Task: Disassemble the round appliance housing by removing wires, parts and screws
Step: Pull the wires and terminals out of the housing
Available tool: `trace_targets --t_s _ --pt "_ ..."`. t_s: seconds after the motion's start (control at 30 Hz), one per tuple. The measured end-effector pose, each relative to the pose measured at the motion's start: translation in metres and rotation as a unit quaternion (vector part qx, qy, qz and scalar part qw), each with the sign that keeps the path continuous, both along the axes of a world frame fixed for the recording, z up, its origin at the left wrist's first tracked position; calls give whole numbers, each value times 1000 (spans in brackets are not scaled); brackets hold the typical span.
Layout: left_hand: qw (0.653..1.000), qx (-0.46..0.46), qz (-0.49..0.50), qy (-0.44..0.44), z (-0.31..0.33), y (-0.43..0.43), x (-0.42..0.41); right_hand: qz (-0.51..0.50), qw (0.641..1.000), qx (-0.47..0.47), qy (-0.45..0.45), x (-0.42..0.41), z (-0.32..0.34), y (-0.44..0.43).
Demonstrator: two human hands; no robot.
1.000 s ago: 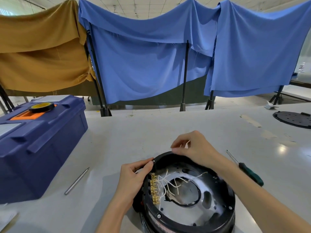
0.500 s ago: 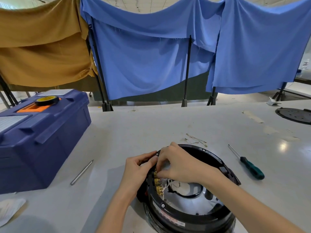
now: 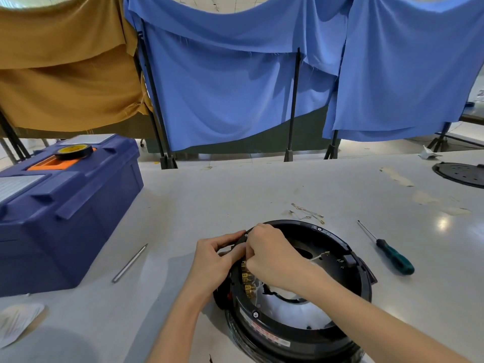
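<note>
The round black appliance housing (image 3: 348, 279) stands open side up on the grey table near the front edge. A row of brass terminals (image 3: 246, 280) with white wires runs down its inner left wall. My left hand (image 3: 213, 263) grips the housing's left rim from outside. My right hand (image 3: 272, 255) reaches over that rim with curled fingers at the top of the terminal row, pinching there; what it pinches is hidden. Two removed wires (image 3: 307, 213) lie on the table just behind the housing.
A green-handled screwdriver (image 3: 392, 258) lies right of the housing. A metal rod (image 3: 129, 263) lies to its left, beside a big blue toolbox (image 3: 60, 210) with a tape roll (image 3: 74, 150) on top. A black round cover (image 3: 461, 174) sits far right. Crumpled paper (image 3: 15, 323) lies front left.
My right hand laid a pulled wire on the table behind the housing, then came back down to the terminal row. My left hand has stayed on the rim.
</note>
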State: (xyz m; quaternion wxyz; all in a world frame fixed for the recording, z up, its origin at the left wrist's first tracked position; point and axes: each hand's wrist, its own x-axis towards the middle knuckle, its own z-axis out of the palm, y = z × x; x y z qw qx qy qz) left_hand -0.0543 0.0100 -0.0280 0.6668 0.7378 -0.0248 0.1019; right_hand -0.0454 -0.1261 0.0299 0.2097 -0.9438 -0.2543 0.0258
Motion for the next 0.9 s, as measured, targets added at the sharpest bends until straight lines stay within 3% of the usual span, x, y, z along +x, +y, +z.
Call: trace_targets --t_s 0.33,0.47,0.7,0.9 --pt "1000 19 -6 -5 0 3 2 -42 998 46 -2 -5 0 0" --pt "1000 2 1 13 0 3 2 -82 991 90 49 1 -6 -20" --pt "1000 12 18 16 -1 2 0 -32 987 128 93 6 -3 -30" --pt "1000 21 10 18 1 1 -2 33 984 173 31 0 -3 -34"
